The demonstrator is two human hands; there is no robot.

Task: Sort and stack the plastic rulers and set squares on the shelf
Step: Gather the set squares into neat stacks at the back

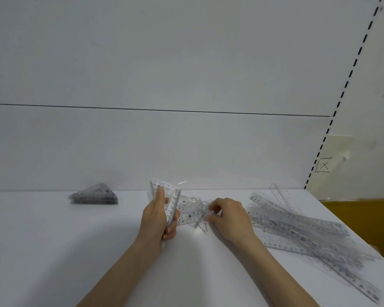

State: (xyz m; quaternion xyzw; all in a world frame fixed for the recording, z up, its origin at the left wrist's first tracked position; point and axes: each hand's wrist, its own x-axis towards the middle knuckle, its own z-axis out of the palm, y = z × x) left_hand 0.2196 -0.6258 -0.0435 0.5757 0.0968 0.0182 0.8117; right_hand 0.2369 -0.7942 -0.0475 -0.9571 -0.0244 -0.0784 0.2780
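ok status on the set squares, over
Left hand grips a set square bundle, upright. Right hand pinches a loose set square. Sorted stack left, rulers heaped right; nothing blocking.

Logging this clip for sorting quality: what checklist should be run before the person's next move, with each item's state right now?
1. Firm left grip on held set squares: ok, fingers curled round the upright bundle.
2. Piece pinched in right grip: cannot tell; fingers curl at the loose set squares, blurred.
3. Every set square gathered: not ok; several lie on the shelf between the hands.
4. Tidy set-square stack: ok, squared up at far left.
5. Sorted rulers: not ok; sprawled pile at right.
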